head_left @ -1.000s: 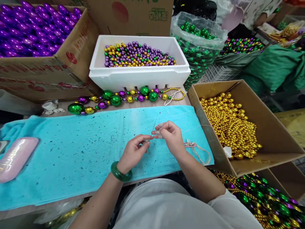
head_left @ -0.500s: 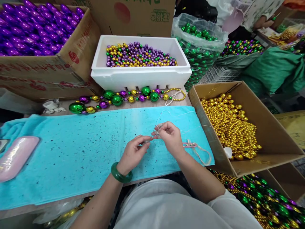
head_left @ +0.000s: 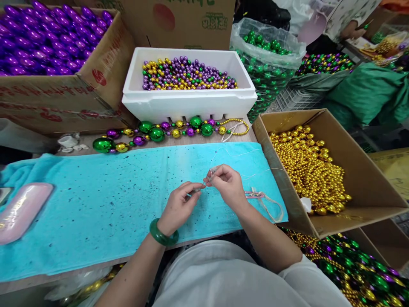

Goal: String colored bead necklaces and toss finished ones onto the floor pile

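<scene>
Over the turquoise towel (head_left: 111,204), my left hand (head_left: 181,204) and my right hand (head_left: 226,184) meet almost fingertip to fingertip. Both are closed in a pinch on a thin white thread (head_left: 234,155), which loops away over the towel behind and to the right of my right hand. Whether a needle is between the fingertips is too small to make out. To the right of my right wrist lies a pink tool with a pale cord loop (head_left: 255,194). A beaded strand (head_left: 156,134) of green, purple and gold balls lies along the towel's far edge.
A white foam box (head_left: 188,99) of mixed beads stands behind the strand. Cardboard boxes hold purple beads (head_left: 47,38) at left and gold beads (head_left: 309,170) at right. A pink case (head_left: 25,211) lies on the towel's left end. Another person's hand (head_left: 353,30) shows at top right.
My right hand has shifted very slightly, its fingers still pinched near those of my left hand. Little else has moved.
</scene>
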Tool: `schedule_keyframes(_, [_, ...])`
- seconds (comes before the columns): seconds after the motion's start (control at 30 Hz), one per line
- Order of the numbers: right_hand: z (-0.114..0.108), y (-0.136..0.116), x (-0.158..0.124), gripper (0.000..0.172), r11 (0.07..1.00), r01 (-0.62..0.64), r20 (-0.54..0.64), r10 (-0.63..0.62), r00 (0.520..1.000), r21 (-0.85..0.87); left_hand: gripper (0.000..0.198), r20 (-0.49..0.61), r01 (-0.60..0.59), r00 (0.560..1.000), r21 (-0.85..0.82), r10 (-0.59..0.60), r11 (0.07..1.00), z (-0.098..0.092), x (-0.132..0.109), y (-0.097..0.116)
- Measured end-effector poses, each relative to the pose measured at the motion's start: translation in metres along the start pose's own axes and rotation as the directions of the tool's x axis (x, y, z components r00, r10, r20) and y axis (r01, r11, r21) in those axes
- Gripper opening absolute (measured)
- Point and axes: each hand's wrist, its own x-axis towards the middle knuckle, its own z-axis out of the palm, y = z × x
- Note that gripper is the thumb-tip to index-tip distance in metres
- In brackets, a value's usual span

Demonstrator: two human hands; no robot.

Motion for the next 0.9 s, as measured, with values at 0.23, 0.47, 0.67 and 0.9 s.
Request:
schedule_keyframes(0.23, [-0.002,0.001,0.001,0.008,1.0,0.0,0.009,0.0,1.0,0.006,0.024,-0.003,-0.028,1.0,0.046,0.028,0.999,0.001,-0.001,-0.001])
schedule_keyframes(0.47, [-0.002,-0.002,0.003,0.015,0.999,-0.038,-0.014,0.039,0.999,0.03,0.025,0.0,-0.086,0.996,0.112,0.086,0.99,0.003,-0.002,0.005])
schedule_keyframes(0.67, [-0.005,0.0,0.007,0.02,0.997,-0.075,-0.022,0.076,0.997,0.025,0.025,-0.018,-0.142,0.989,0.195,0.148,0.971,0.004,-0.002,0.005])
schedule_keyframes(0.9, [-0.013,0.006,0.023,0.011,0.98,0.07,-0.009,-0.072,0.997,-0.187,0.03,0.007,-0.272,0.953,0.462,0.304,0.844,0.004,0.001,0.008])
